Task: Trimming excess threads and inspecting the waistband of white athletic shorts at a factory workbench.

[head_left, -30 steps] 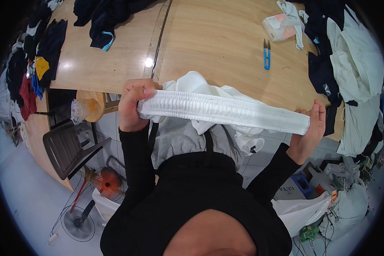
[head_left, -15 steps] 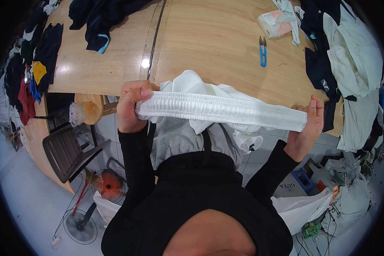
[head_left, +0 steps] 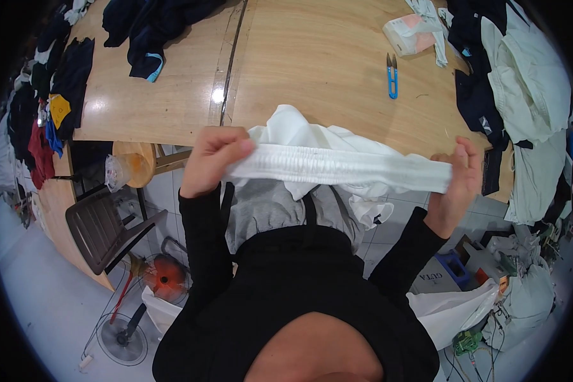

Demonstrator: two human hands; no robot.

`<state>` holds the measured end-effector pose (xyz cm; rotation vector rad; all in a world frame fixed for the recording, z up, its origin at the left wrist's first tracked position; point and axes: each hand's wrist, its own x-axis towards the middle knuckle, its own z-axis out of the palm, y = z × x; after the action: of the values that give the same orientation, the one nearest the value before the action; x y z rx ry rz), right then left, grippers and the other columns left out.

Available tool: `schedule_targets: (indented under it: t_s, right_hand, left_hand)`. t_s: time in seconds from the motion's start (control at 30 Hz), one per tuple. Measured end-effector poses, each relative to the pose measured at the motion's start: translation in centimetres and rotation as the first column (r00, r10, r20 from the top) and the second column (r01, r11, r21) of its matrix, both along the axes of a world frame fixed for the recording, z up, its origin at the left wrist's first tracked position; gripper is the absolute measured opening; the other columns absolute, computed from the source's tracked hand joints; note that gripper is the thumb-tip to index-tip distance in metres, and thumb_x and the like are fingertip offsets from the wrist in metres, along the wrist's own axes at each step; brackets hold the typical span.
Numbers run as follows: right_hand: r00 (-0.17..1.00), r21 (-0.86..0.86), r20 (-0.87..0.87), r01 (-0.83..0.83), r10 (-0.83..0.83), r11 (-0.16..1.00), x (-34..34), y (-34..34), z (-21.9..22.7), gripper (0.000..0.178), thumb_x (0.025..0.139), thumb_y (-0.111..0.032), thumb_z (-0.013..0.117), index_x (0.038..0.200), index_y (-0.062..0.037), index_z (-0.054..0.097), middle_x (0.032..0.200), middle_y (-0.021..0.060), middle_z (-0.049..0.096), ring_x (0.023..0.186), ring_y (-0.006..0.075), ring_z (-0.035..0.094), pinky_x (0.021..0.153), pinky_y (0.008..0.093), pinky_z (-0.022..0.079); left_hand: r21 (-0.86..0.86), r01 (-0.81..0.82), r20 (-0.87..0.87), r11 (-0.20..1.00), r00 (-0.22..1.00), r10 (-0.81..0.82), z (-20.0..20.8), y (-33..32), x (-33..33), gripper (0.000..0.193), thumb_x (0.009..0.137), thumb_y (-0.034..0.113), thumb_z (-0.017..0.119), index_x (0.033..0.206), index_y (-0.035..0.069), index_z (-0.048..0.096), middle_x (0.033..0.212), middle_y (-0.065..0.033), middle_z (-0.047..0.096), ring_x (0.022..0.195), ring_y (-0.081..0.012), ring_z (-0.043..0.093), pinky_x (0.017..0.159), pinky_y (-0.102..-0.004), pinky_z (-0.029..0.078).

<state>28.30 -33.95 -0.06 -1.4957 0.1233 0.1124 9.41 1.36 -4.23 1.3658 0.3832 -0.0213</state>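
A white garment [head_left: 293, 130] with a gathered elastic waistband [head_left: 337, 167] is held up in front of me at the table's near edge. My left hand [head_left: 214, 159] is closed on the band's left end, thumb on top. At the opposite end, my right hand [head_left: 457, 175] grips the band, its fingertips pointing up. The band runs nearly straight between both hands, tilting slightly down to the right. Behind it the rest of the white cloth lies bunched on the table edge, and some hangs below over my grey-clothed lap.
Blue thread snips [head_left: 392, 76] lie on the wooden table [head_left: 312, 57], near a tissue pack [head_left: 409, 35]. Dark garments [head_left: 156, 28] rest at the far left; white garments [head_left: 531, 83] pile up at right. A brown chair [head_left: 102, 226] and a fan [head_left: 162, 278] stand at lower left.
My left hand has moved inward to the right, turning over the band's end. The band is less stretched and the span between my hands is shorter. My right hand has barely shifted.
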Motion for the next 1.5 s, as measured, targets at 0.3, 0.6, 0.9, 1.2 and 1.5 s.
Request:
schedule_targets:
  t_s: [0.3,0.6,0.9,1.2,1.5]
  right_hand:
    - [0.978,-0.127,-0.016,-0.209,0.209,0.97,-3.0,2.2,-1.2,0.013,0.104,-0.011,0.072,0.112,-0.0011,0.07,0.081,-0.0021,0.067,0.075,0.0024,0.056,0.069,0.0199,0.039]
    - [0.954,-0.232,0.236,-0.13,0.185,0.964,-1.4,0.6,-1.0,0.014,0.094,-0.001,0.079,0.106,-0.0005,0.071,0.093,0.0038,0.071,0.086,0.0087,0.063,0.08,0.0222,0.046]
    - [0.716,-0.325,0.405,-0.468,0.568,0.822,-6.5,6.8,0.8,0.026,0.081,0.009,0.082,0.103,-0.0023,0.074,0.096,0.0109,0.071,0.09,0.0254,0.069,0.079,0.0327,0.054]
    - [0.662,-0.403,0.352,-0.531,0.662,0.746,-7.1,8.3,0.7,0.016,0.087,0.004,0.08,0.097,-0.0009,0.068,0.093,0.009,0.067,0.082,0.0214,0.065,0.074,0.0307,0.052]
    - [0.779,-0.232,0.255,-0.527,0.574,0.818,-6.7,7.0,-0.7,0.009,0.096,-0.002,0.073,0.101,-0.0014,0.065,0.094,0.0084,0.064,0.085,0.0201,0.061,0.079,0.0297,0.05]
  left_hand:
    - [0.662,0.062,0.23,0.747,0.932,-0.282,-1.5,-7.6,4.5,0.025,0.092,0.014,0.077,0.114,0.003,0.073,0.112,-0.0141,0.07,0.108,-0.0372,0.064,0.092,-0.0467,0.05]
    - [-0.018,0.344,-0.132,0.939,0.93,-0.343,-0.1,-7.8,4.0,0.026,0.099,0.019,0.079,0.114,-0.001,0.071,0.101,-0.0043,0.067,0.088,-0.0101,0.061,0.074,-0.0273,0.05]
    - [0.099,0.19,0.086,0.977,0.976,-0.199,3.9,-8.0,2.9,0.017,0.095,0.01,0.079,0.104,0.0,0.07,0.088,0.0012,0.062,0.08,-0.0071,0.055,0.071,-0.0269,0.044]
    - [0.408,0.112,0.191,0.906,0.96,-0.205,4.2,-8.7,3.1,0.015,0.084,0.006,0.078,0.096,0.0,0.072,0.081,-0.0088,0.066,0.076,-0.022,0.059,0.071,-0.0341,0.047]
    - [0.185,0.105,0.105,0.977,0.987,-0.125,3.7,-8.7,2.8,0.013,0.083,0.003,0.079,0.094,0.0,0.072,0.082,-0.0031,0.06,0.074,-0.0115,0.055,0.066,-0.0286,0.041]
